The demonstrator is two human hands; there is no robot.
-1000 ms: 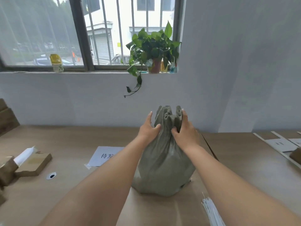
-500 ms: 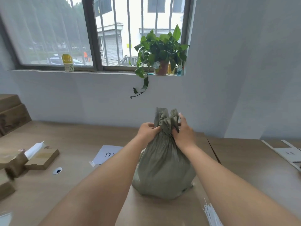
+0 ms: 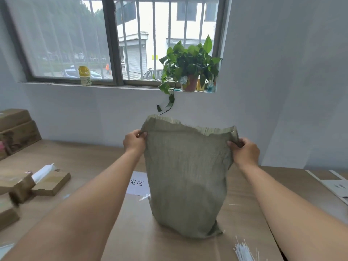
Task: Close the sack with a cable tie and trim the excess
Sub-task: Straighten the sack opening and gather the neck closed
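Observation:
A grey-green woven sack (image 3: 186, 178) stands upright on the wooden table (image 3: 79, 159), its mouth stretched wide and flat. My left hand (image 3: 134, 142) pinches the left top corner of the sack. My right hand (image 3: 243, 152) grips the right top corner. A bundle of white cable ties (image 3: 243, 251) lies on the table at the bottom right, near my right forearm. No cutting tool is in view.
A white paper sheet with printed characters (image 3: 137, 183) lies behind the sack on the left. Cardboard boxes (image 3: 49, 182) sit on the left of the table, more flat card (image 3: 337, 185) at the right edge. A potted plant (image 3: 189, 72) and a yellow bottle (image 3: 84, 75) stand on the windowsill.
The sack's neck was bunched between both hands; now the hands have moved apart and pulled the mouth out wide and flat. The view has also shifted.

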